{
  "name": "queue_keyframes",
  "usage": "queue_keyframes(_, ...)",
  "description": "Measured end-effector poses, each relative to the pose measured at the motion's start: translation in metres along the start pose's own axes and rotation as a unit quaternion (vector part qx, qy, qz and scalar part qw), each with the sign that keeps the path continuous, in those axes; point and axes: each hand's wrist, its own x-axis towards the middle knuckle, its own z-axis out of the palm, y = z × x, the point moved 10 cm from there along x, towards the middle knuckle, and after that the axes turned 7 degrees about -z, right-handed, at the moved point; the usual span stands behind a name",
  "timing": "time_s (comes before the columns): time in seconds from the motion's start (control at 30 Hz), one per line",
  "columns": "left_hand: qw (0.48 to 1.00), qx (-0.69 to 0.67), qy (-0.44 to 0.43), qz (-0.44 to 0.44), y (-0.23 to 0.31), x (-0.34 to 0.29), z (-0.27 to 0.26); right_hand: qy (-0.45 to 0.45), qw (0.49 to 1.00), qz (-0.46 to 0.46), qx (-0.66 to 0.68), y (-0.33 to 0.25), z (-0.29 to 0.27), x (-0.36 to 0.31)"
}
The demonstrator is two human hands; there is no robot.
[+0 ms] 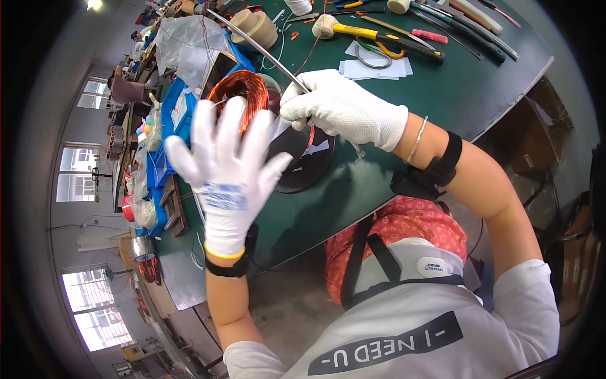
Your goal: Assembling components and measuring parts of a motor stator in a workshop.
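My left hand (224, 167), in a white knit glove with a yellow cuff, is raised with its fingers spread and nothing in it. Behind its fingertips is a ring-shaped coil of copper wire (254, 85), partly covered by the hand. My right hand (344, 107), gloved the same way, is closed around a thin metal rod (265, 52) that slants up and to the left. Below the right hand lies a round black disc (306, 169) on the green table, partly hidden by both hands.
Beyond my right hand lie a mallet with a yellow and black handle (369, 33), scissors (392, 53), white paper (372, 71) and a red marker (429, 36). Beige rolls (259, 30) stand at the far side. Blue bins (156, 158) line the left edge.
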Motion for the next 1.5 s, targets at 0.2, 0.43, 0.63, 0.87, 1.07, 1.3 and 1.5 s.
queue_keyframes(0.2,0.941,-0.336,-0.012,0.038,-0.053,-0.014,0.023,-0.011,0.999,0.005,-0.043,-0.002,0.01,0.001)
queue_keyframes(0.43,0.95,-0.305,0.017,0.066,-0.04,-0.022,0.028,-0.002,1.0,-0.001,-0.017,0.001,0.005,0.003)
queue_keyframes(0.63,0.971,-0.234,-0.01,0.052,-0.033,-0.02,0.022,0.003,0.999,0.017,-0.035,-0.002,0.003,0.001)
queue_keyframes(0.87,0.959,-0.28,-0.04,-0.01,-0.041,-0.02,0.032,0.055,0.992,0.112,-0.017,0.007,-0.009,-0.039)
queue_keyframes(1.07,0.952,-0.307,0.013,-0.01,-0.038,-0.017,0.024,0.406,0.875,-0.194,-0.177,-0.073,-0.106,-0.19)
queue_keyframes(1.3,0.955,-0.292,0.034,-0.047,-0.031,-0.016,0.025,0.006,0.698,-0.137,-0.703,-0.095,-0.027,-0.151)
queue_keyframes(1.5,0.97,-0.237,0.023,-0.051,-0.028,-0.009,0.019,-0.092,0.615,-0.096,-0.777,-0.116,-0.005,-0.109)
